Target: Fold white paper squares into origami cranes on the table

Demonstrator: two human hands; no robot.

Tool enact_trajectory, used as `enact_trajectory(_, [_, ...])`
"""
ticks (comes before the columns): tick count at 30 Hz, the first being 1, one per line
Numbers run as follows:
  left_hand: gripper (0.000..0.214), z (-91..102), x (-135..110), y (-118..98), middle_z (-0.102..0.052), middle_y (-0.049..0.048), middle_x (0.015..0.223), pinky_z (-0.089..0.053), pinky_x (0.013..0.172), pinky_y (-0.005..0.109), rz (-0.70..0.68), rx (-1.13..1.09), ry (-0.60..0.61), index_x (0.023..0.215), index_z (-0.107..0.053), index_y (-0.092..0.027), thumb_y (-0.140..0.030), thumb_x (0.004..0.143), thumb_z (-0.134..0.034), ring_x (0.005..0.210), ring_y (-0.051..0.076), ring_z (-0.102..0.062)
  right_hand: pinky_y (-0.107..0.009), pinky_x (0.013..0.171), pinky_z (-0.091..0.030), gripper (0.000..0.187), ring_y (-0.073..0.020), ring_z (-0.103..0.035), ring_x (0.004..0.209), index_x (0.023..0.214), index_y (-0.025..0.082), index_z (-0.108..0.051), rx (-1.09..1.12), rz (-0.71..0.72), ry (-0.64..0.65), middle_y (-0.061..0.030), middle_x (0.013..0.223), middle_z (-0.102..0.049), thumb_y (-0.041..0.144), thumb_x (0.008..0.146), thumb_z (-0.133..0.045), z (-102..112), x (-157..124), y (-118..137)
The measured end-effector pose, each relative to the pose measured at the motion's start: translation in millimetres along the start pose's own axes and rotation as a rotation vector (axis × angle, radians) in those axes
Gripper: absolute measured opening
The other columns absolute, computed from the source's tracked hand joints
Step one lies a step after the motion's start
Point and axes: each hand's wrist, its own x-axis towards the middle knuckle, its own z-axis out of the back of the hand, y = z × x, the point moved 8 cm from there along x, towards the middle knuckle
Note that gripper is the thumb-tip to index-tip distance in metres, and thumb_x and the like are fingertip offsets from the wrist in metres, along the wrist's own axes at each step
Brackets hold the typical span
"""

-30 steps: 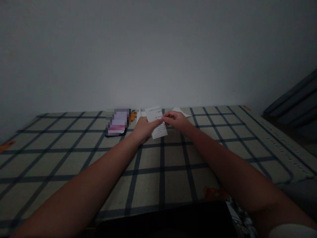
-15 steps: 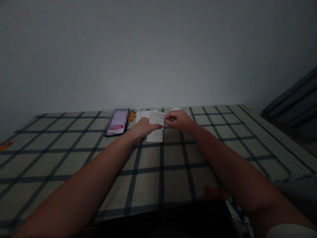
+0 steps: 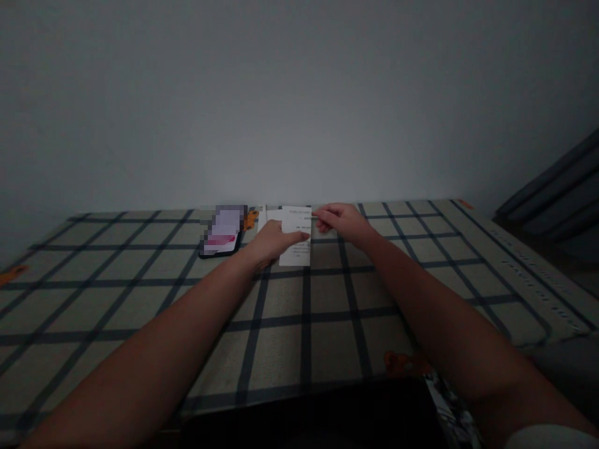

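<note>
White receipt sits at 12 o'clock on the far end of the checked cloth, printed side up and held in both hands. Left hand is clamped on its 9 o'clock edge, thumb across the paper. Right hand pinches the 2 o'clock corner with its fingertips. Phone lies at 9 o'clock of the receipt, just beside the left hand. More paper lies behind it at 11 o'clock.

print on the paper slip seems too small to read.
</note>
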Motion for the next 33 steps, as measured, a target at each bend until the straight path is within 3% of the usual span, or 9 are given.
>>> enact_trajectory(2, [0.02,0.4,-1,-2,-0.077,0.0093,0.083,-0.053,0.077,0.037,-0.012,0.011,0.005,0.084,-0.079,-0.02,-0.026,0.065,-0.08,0.081,0.027,-0.071,-0.026,0.063,-0.05,0.027,-0.0121,-0.06,0.063,0.083,0.015,-0.069,0.008,-0.016,0.135,-0.0029,0.07,-0.067,0.041,0.081,-0.066,-14,-3,0])
enact_trajectory(4, [0.021,-1.2,-1,-2,-0.077,0.0086,0.082,-0.053,0.076,0.035,-0.005,0.023,0.033,0.084,-0.079,-0.02,-0.029,0.066,-0.08,0.08,0.026,-0.07,-0.025,0.06,-0.048,0.026,-0.0118,-0.06,0.062,0.08,0.014,-0.069,-0.01,-0.009,0.18,-0.0016,0.066,-0.065,0.041,0.078,-0.069,-20,-5,0])
enact_trajectory(9, [0.025,-0.1,1,8,-0.076,0.0096,0.085,-0.049,0.063,0.028,0.105,0.051,0.033,0.085,-0.078,-0.018,-0.034,0.066,-0.08,0.069,0.019,-0.067,-0.023,0.059,-0.049,0.026,-0.0098,-0.059,0.058,0.072,0.015,-0.064,0.129,-0.009,-0.004,-0.0007,0.064,-0.065,0.04,0.078,-0.071,-4,2,-7])
enact_trajectory(14, [0.028,11.8,9,16,-0.071,0.0066,0.074,-0.042,0.053,0.024,0.143,-0.08,-0.095,0.075,-0.074,-0.015,-0.037,0.061,-0.083,0.058,0.013,-0.057,-0.024,0.062,-0.052,0.019,-0.0098,-0.062,0.061,0.074,0.016,-0.063,0.395,-0.088,-0.153,-0.0031,0.072,-0.068,0.032,0.079,-0.072,7,8,-23])
enact_trajectory(17, [0.03,27.6,13,12,-0.065,0.0028,0.072,-0.044,0.058,0.021,0.034,-0.243,-0.246,0.07,-0.07,-0.015,-0.04,0.061,-0.084,0.063,0.011,-0.055,-0.025,0.065,-0.053,0.01,-0.0099,-0.063,0.063,0.079,0.015,-0.065,0.491,-0.134,-0.126,-0.0042,0.074,-0.07,0.023,0.079,-0.071,0,7,-27])
enact_trajectory(20, [0.032,40.0,13,11,-0.062,-0.0001,0.074,-0.044,0.06,0.018,-0.036,-0.405,-0.364,0.079,-0.072,-0.018,-0.044,0.064,-0.083,0.066,0.009,-0.053,-0.025,0.066,-0.052,0.01,-0.0101,-0.063,0.065,0.083,0.014,-0.067,0.526,-0.163,-0.056,-0.0044,0.075,-0.07,0.02,0.078,-0.072,-11,5,-28])
enact_trajectory(23, [0.033,34.3,13,11,-0.065,0.0011,0.081,-0.044,0.062,0.018,-0.033,-0.472,-0.303,0.084,-0.072,-0.018,-0.045,0.066,-0.082,0.07,0.009,-0.054,-0.025,0.066,-0.052,0.013,-0.0101,-0.062,0.066,0.084,0.014,-0.067,0.559,-0.183,-0.044,-0.0037,0.074,-0.069,0.022,0.076,-0.074,-17,4,-31])
enact_trajectory(27, [0.035,20.9,13,11,-0.069,0.0058,0.088,-0.044,0.063,0.02,-0.006,-0.392,-0.183,0.078,-0.072,-0.016,-0.047,0.066,-0.082,0.073,0.011,-0.055,-0.025,0.068,-0.053,0.016,-0.0101,-0.063,0.067,0.085,0.014,-0.067,0.59,-0.185,-0.01,-0.0033,0.074,-0.069,0.024,0.076,-0.076,-19,4,-30])
enact_trajectory(33, [0.035,26.4,13,10,-0.062,0.0009,0.073,-0.042,0.059,0.018,-0.046,-0.463,-0.238,0.075,-0.069,-0.016,-0.05,0.071,-0.078,0.065,0.009,-0.053,-0.027,0.07,-0.055,0.016,-0.0119,-0.064,0.068,0.086,0.012,-0.069,0.56,-0.227,0.094,-0.0057,0.076,-0.07,0.024,0.077,-0.075,-28,-1,-26])
